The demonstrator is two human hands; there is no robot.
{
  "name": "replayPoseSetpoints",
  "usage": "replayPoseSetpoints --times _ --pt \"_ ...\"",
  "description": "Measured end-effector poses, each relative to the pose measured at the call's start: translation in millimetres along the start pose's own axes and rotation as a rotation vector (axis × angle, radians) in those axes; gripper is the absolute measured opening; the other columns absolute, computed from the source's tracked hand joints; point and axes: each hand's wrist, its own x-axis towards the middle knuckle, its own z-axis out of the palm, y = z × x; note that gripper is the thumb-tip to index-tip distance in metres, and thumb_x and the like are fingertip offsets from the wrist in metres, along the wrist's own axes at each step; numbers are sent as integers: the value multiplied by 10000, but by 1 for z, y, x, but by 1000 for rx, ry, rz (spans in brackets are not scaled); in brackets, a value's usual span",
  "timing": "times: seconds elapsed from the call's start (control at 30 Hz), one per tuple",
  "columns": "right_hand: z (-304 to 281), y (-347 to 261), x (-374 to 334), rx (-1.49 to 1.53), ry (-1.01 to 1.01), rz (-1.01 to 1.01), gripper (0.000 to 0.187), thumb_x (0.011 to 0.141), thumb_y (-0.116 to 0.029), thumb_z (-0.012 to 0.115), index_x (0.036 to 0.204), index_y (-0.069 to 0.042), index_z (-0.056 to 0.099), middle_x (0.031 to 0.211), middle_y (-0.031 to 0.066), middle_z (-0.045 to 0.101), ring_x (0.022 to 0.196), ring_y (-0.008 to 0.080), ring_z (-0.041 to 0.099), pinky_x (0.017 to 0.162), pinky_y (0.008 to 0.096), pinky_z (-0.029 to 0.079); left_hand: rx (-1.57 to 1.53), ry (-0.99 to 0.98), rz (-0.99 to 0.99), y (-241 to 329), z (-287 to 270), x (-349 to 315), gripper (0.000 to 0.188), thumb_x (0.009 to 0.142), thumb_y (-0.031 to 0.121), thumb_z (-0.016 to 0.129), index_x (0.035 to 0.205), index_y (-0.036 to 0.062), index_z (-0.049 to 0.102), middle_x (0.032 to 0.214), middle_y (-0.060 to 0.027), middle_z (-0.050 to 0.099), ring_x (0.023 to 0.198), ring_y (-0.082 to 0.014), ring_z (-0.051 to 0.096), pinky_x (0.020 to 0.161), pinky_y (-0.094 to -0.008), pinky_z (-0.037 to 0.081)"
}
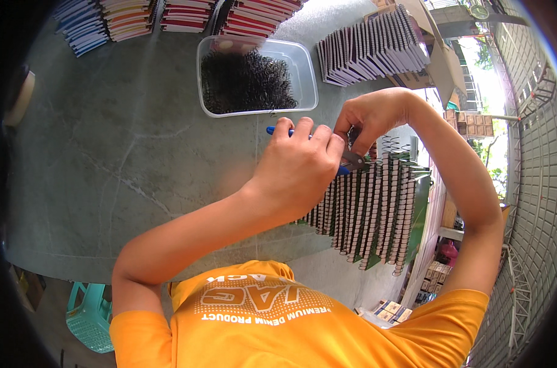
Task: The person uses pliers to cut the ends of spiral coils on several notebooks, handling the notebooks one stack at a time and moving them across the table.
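Observation:
My left hand [297, 168] is closed around blue-handled pliers [271, 130], palm down over the table. Their dark metal jaws [353, 161] point right, at the upper edge of a row of spiral-bound notebooks [370, 208] with green covers and black coil bindings. Just above the jaws, my right hand [373, 119] bends down from the right with thumb and fingers pinched. A dark, ridged piece that looks like a black binding coil [353, 135] shows between those fingers, partly hidden by them. Loose coil ends [394, 145] stick up beyond the notebooks' edge.
A clear plastic tub [309, 92] holding a heap of black coils [248, 80] stands beyond my hands. More spiral notebooks [373, 49] lean at the back right by a cardboard box [441, 58]. Red-edged book stacks [254, 18] line the far edge. A turquoise stool [91, 319] is at lower left.

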Motion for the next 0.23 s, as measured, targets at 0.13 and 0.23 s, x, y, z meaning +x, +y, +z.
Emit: replayPoseSetpoints --times 0.13,0.23 --pt "-1 2 -1 39 -5 7 216 784 -102 691 953 21 635 858 57 657 785 133 637 657 298 560 64 -8 21 3 1 4 216 730 107 619 927 17 605 860 -106 600 888 -256 572 782 -403 437" --pt "-2 2 2 10 -31 26 238 807 -109 675 1003 16 623 872 61 659 787 141 640 688 316 562 27 -135 -7 5 0 4 297 686 98 637 973 27 606 839 -88 586 857 -258 559 820 -402 409"
